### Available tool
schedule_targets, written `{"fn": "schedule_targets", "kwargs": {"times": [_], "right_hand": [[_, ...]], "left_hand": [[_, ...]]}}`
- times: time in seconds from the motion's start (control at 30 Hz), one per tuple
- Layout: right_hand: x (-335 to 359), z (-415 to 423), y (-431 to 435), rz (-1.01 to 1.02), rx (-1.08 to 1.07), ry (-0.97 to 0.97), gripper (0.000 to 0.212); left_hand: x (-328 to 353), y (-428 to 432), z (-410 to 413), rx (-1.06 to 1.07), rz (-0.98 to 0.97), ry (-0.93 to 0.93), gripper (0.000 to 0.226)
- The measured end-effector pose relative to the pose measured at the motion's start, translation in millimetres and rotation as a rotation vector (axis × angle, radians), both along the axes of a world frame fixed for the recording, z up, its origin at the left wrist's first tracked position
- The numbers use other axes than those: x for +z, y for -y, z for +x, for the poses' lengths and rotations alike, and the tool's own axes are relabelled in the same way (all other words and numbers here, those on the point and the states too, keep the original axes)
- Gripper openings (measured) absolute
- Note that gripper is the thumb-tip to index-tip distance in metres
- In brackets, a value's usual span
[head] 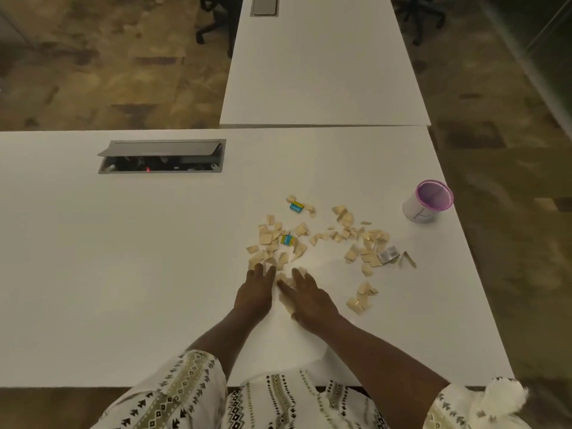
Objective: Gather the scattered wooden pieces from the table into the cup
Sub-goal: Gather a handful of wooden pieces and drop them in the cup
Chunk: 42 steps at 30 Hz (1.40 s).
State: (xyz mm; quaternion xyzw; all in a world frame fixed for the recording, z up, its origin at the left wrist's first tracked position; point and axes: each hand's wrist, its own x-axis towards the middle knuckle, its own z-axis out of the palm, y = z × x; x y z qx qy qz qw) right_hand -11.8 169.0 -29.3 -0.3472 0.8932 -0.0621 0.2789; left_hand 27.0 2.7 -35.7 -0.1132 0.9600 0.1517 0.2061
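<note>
Several pale wooden pieces (pixel 340 236) lie scattered over the right half of the white table (pixel 123 274). The cup (pixel 428 201), white with a pink rim, stands upright near the table's right edge, beyond the pieces. My left hand (pixel 257 292) lies flat with fingers stretched toward a cluster of pieces (pixel 272 243). My right hand (pixel 309 300) lies beside it, fingers spread, with a few pieces (pixel 286 300) between and partly under the two hands. Neither hand grips anything.
Two small blue-and-yellow blocks (pixel 297 206) (pixel 287 239) and a grey striped block (pixel 387 254) lie among the pieces. An open cable hatch (pixel 161 157) is set in the table at the back left. A second white table (pixel 322 72) adjoins behind.
</note>
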Motion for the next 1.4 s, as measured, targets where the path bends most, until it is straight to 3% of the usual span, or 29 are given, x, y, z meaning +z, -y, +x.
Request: {"fn": "schedule_targets", "kwargs": {"times": [0.17, 0.4, 0.6, 0.73, 0.97, 1.07, 1.27, 1.4], "right_hand": [[-5.4, -0.5, 8.9, -0.107, -0.050, 0.071, 0.046], [-10.9, -9.2, -0.2, -0.187, -0.026, -0.063, 0.026], [-13.0, -28.9, -9.0, -0.287, -0.335, -0.041, 0.021], [4.2, -49.2, -17.3, -0.434, -0.701, 0.206, 0.023], [11.1, -82.1, -42.0, -0.657, -1.174, 0.607, 0.006], [16.5, -97.6, -54.5, -0.762, -1.269, 0.711, 0.009], [27.0, -137.7, -88.8, -0.764, -1.287, 0.684, 0.009], [37.7, -169.3, -121.6, -0.684, -1.228, 0.498, 0.008]], "left_hand": [[-4.3, 0.6, -0.3, 0.005, 0.019, -0.014, 0.041], [-9.9, -2.8, -5.4, 0.011, 0.020, -0.024, 0.037], [-4.7, -9.9, -16.3, 0.131, 0.100, -0.071, 0.031], [-1.9, -15.9, -25.7, 0.219, 0.131, -0.135, 0.013], [5.8, -33.3, -55.8, 0.407, 0.228, -0.232, 0.016], [10.3, -49.2, -77.0, 0.516, 0.297, -0.251, 0.020], [22.9, -90.2, -129.0, 0.605, 0.411, -0.284, 0.019], [35.5, -123.6, -170.3, 0.605, 0.482, -0.310, 0.017]]}}
